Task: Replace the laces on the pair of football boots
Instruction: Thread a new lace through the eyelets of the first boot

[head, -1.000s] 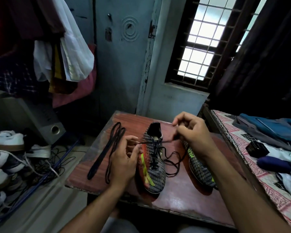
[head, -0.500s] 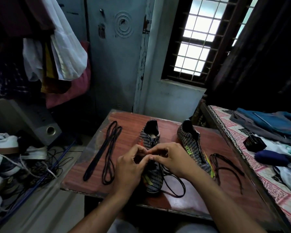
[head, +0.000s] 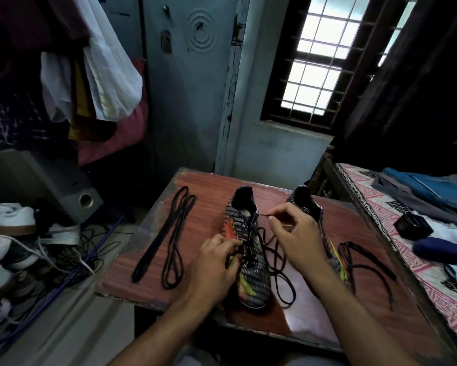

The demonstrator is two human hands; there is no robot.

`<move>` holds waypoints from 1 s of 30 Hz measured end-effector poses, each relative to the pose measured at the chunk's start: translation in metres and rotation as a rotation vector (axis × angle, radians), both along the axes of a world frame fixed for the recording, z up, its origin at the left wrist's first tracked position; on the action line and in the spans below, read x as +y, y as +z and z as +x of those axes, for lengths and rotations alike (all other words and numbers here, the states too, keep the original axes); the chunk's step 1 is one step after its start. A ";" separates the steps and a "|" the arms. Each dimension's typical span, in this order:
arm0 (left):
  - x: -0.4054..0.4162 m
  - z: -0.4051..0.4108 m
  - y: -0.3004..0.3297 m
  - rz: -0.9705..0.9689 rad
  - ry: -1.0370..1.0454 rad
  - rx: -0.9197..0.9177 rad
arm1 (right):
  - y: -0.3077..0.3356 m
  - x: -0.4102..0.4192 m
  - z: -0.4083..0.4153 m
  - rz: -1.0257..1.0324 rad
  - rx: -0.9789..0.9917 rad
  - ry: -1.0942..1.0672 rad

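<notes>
Since half a second ago my right hand point(head: 292, 235) rose off the near boot point(head: 248, 257), grip pinching a thin black lace point(head: 277, 262) end. Left hand point(head: 216, 262) pinches lace at the eyelets; fingertips hidden. Far boot point(head: 308, 204) half hidden behind the right hand. Woven striped uppers, glossy wood desk point(head: 195, 225).

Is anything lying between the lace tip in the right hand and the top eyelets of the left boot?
Nothing visible does. The right hand pinches the black lace tip just right of the striped football boot collar, with open air between. The left hand sits lower on the lacing, out of the way.
</notes>
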State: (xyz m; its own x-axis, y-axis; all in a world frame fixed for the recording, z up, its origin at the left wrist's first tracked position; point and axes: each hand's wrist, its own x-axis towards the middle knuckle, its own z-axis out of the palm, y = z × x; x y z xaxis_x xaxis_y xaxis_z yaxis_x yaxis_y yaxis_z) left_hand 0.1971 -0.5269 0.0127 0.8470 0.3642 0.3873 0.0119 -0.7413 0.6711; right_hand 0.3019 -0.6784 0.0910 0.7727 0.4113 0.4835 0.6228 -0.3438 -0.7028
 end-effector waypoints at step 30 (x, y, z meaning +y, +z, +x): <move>-0.002 0.004 0.002 0.039 -0.094 0.064 | -0.037 -0.006 -0.005 -0.160 -0.101 -0.044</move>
State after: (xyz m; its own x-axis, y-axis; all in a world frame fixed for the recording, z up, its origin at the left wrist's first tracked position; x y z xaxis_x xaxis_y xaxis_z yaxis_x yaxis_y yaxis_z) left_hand 0.2013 -0.5285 0.0150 0.8999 0.2679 0.3440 -0.0169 -0.7669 0.6416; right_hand 0.2973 -0.6841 0.0541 0.7425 0.4562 0.4905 0.6693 -0.4748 -0.5716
